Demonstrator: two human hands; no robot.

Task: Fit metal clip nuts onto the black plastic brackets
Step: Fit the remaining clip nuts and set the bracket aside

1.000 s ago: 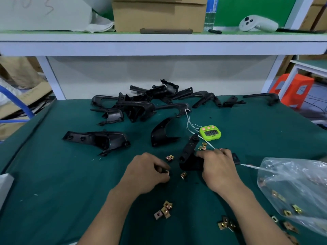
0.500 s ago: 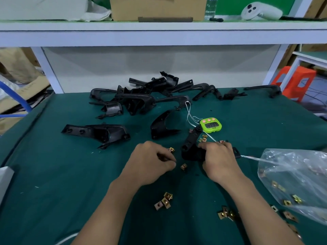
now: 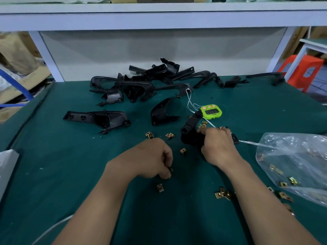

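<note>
Bracket: the held bracket point(image 3: 192, 129), black plastic, lies on the green surface point(image 3: 62, 183) just right of centre, its long arm pointing to 1 o'clock.
Right side: the right hand point(image 3: 217, 147) grips the held bracket's near end from 4 o'clock, fingers curled over it.
Left side: the left hand point(image 3: 150, 158) sits at 8 o'clock of the held bracket, apart from it, knuckles up, fingertips pinching a small clip nut point(image 3: 170, 170) that is mostly hidden.
Loose nuts: brass loose clip nuts point(image 3: 183, 151) lie between the hands, more at 12 and 6 o'clock of the left hand, and a cluster at 6 o'clock of the right hand.
Bag: a clear plastic bag point(image 3: 292, 165) with more nuts inside lies at 3 o'clock of the right hand.
Timer: a green timer point(image 3: 211, 112) sits just beside the held bracket's far tip, a white cord point(image 3: 189, 100) looping near it.
Pile: the bracket pile point(image 3: 139, 85) lies at 11 o'clock along the surface's far edge.
Beyond: a white shelf point(image 3: 159, 18) at 12 o'clock, an orange stool point(image 3: 300, 71) at 2 o'clock.
</note>
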